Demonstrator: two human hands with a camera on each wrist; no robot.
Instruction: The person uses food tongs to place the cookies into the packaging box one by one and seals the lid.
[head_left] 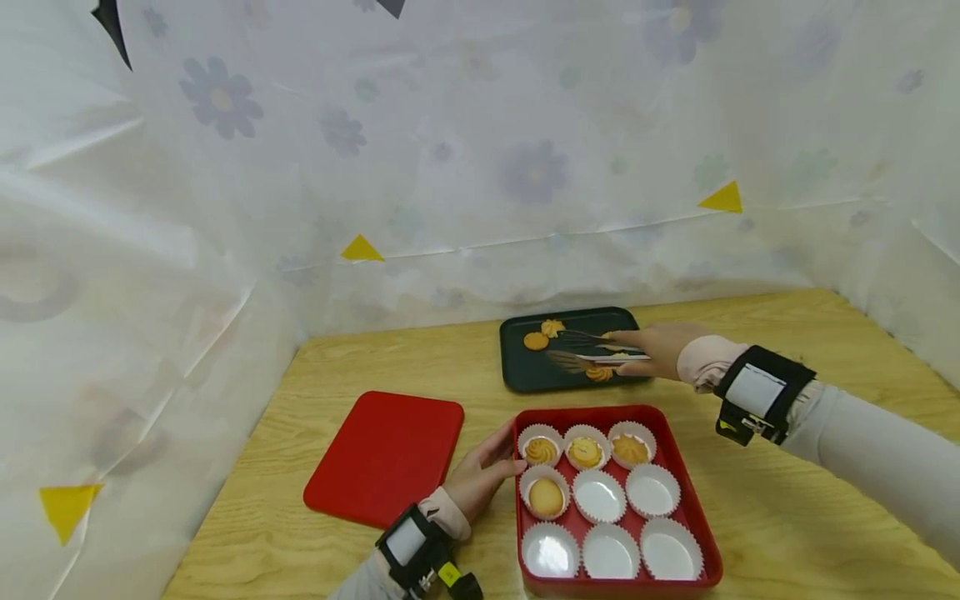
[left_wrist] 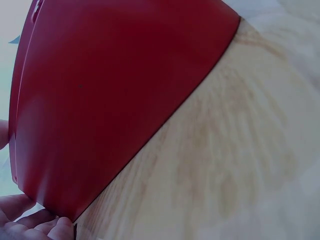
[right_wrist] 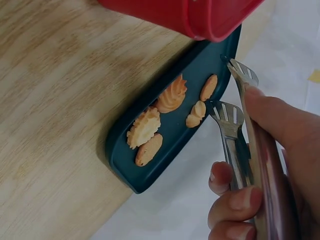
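My right hand grips metal serving tongs with slotted ends. The tongs reach over a dark green tray bearing several cookies. In the right wrist view the tong ends are parted near the far side, beside a small twisted cookie; nothing shows between them. A swirled cookie lies on the tray's other side. My left hand holds the left side of a red box, thumb at its rim. White paper cups line the box; several in the upper rows hold cookies.
A flat red lid lies on the wooden table left of the box. Behind the table hangs a flower-patterned sheet with yellow triangles, enclosing the sides too.
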